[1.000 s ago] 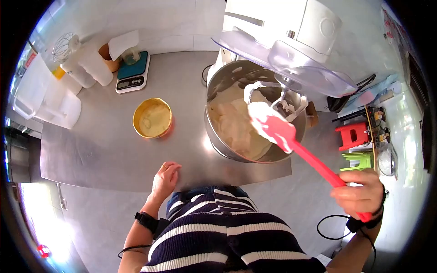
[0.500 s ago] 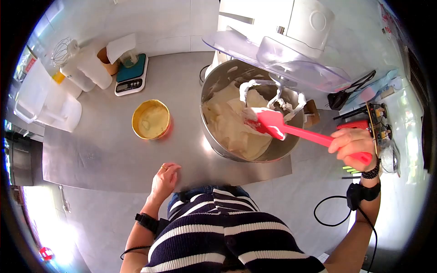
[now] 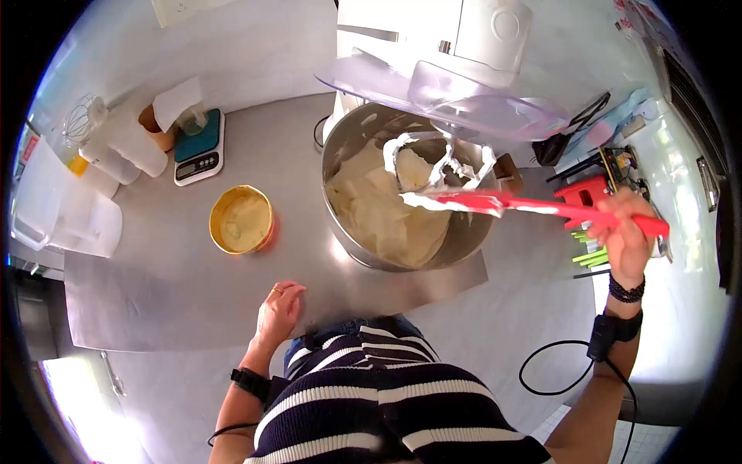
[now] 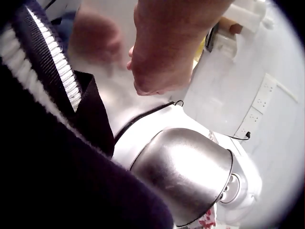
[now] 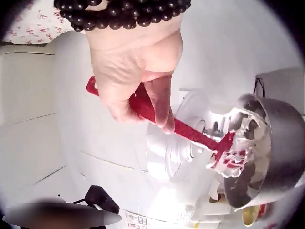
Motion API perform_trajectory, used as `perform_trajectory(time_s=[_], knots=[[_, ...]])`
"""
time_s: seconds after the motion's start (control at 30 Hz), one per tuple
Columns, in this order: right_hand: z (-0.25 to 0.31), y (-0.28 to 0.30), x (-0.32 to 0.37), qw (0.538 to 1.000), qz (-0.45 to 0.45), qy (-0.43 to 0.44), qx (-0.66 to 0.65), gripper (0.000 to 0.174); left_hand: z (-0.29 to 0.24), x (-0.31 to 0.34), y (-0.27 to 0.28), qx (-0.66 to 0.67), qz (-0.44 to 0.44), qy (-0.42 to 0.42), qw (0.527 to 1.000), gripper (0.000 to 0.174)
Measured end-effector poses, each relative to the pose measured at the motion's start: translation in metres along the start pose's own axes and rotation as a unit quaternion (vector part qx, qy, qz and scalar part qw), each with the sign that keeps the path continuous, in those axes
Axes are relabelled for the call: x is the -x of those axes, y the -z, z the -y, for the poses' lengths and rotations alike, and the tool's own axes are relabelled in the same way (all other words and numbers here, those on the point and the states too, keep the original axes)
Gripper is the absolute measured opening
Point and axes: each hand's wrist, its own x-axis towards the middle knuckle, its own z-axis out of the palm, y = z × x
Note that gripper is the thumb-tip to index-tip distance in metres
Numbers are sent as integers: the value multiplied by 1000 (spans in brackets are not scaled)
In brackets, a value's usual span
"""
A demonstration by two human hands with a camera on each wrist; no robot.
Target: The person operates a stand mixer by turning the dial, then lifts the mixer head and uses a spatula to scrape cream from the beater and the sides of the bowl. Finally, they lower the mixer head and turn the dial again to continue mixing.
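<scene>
My right hand [image 3: 624, 232] grips the handle of a red spatula [image 3: 533, 206], right of the mixing bowl. Pale cream coats the spatula's blade, which is turned edge-on over the steel mixing bowl [image 3: 353, 246]. Thick pale cream [image 3: 379, 213] fills the lower part of this bowl. A cream-smeared flat beater [image 3: 393, 158] hangs over the far side, close by the blade. In the right wrist view, fingers and thumb wrap the spatula's handle [image 5: 198, 137]. My left hand [image 3: 279, 311] rests at the counter's front edge, fingers loosely curled and holding nothing.
A white stand mixer [image 3: 487, 35] with a clear splash guard [image 3: 363, 77] rises behind the bowl. Left on the steel counter [image 3: 154, 286] are a gold-rimmed bowl [image 3: 241, 220], a kitchen scale [image 3: 199, 166], a clear plastic jug [image 3: 93, 228] and a whisk [image 3: 77, 122].
My right hand has moved up and away from my body. The spatula has turned from showing its flat face to edge-on, its handle now nearly level. The left hand stays put.
</scene>
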Motion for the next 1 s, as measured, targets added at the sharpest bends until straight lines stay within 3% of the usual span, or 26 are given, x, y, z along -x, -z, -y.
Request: perform_trajectory(time_s=[0.07, 0.27, 0.43, 0.77, 0.93, 1.0], knots=[[-5, -17, -5, 986, -96, -134, 22, 13, 4, 0, 0, 2, 4, -16, 1000, 21], [-37, -59, -11, 952, -262, -125, -100, 17, 10, 0, -3, 33, 23, -4, 999, 22], [-30, -48, 7, 927, -342, -133, -72, 15, 10, -5, -2, 31, 37, -10, 999, 23], [19, -26, 27, 892, -434, -104, -63, 15, 11, -11, 1, 25, 44, -28, 998, 22], [26, -27, 44, 914, -399, -39, -62, 14, 11, -7, 8, 31, 24, -35, 999, 20], [25, -21, 58, 935, -350, 10, 59, 13, 15, -7, 11, 1, -6, -62, 998, 18]])
